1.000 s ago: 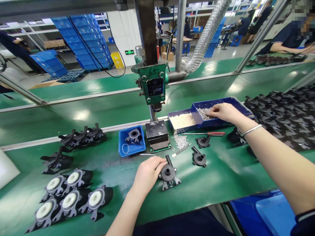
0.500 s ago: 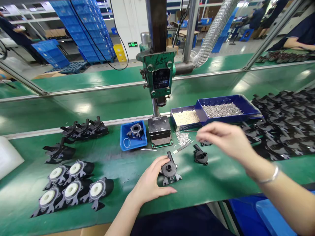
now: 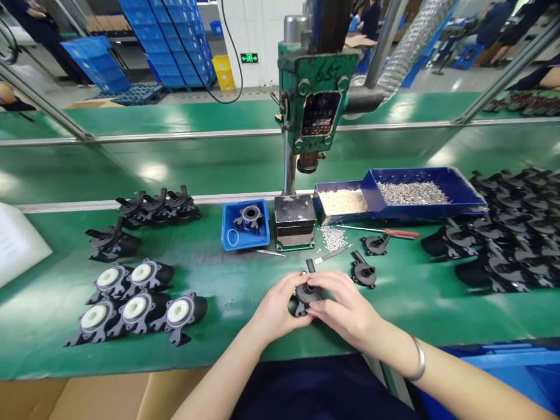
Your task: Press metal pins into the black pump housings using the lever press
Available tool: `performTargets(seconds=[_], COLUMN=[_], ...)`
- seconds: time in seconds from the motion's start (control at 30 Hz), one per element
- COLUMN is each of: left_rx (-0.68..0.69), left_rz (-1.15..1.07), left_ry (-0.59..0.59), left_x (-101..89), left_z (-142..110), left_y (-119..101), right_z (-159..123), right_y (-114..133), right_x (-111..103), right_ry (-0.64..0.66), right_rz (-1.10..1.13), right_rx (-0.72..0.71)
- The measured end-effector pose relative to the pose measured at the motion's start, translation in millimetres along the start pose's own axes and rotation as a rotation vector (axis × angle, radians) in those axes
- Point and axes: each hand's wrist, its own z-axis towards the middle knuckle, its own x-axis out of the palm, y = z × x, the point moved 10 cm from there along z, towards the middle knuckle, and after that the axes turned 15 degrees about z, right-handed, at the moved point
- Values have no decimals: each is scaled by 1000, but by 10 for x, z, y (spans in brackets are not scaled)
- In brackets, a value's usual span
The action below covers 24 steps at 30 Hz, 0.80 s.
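Note:
A black pump housing (image 3: 310, 291) with an outlet tube sits on the green bench, between both my hands. My left hand (image 3: 280, 306) grips its left side, fingers on top and thumb at the near edge. From the right, my right hand (image 3: 350, 309) closes on the same part, fingertips near the central spout; any small piece in them is hidden. Two loose black pump covers lie to the right, one cover (image 3: 364, 273) nearer and one cover (image 3: 376, 244) behind it. Tweezers (image 3: 333, 254) and a pile of small rings (image 3: 333, 238) lie just beyond the housing.
A green press (image 3: 315, 99) stands over a black block (image 3: 294, 213). Beside it are a small blue bin (image 3: 245, 245) and a blue tray of metal screws (image 3: 413, 192). Pumps with white rotors (image 3: 135, 307) stand left, rows of black pumps (image 3: 503, 233) right. A red-handled screwdriver (image 3: 400, 233) lies near the trays.
My right hand has come from the screw tray to the pump housing. My left hand, opened wide around the housing half a second ago, now grips it. The view has shifted.

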Motion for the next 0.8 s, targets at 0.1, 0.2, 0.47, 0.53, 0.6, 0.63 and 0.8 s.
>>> performTargets(seconds=[0.1, 0.2, 0.47, 0.53, 0.6, 0.63, 0.8], left_rx=[8, 13, 15, 25, 31, 31, 23], left_rz=[4, -3, -9, -8, -5, -3, -14], left_ry=[12, 11, -20, -29, -36, -38, -24], left_x=[19, 12, -28, -30, -31, -32, -27], left_z=[-12, -8, 21, 19, 16, 15, 4], left_y=[12, 1, -32, -38, -42, -43, -30], right_z=[-135, -260, -235, -248, -272, -286, -335], right_y=[105, 66, -72, -53, -40, -47, -107], right_x=[84, 127, -191, -175, -106, -77, 52], right_ry=[148, 229, -47, -52, -27, -25, 4], right_rz=[-138, -195, -100, -94, -74, -62, -48], right_rx=[-134, -148, 21, 17, 15, 26, 79])
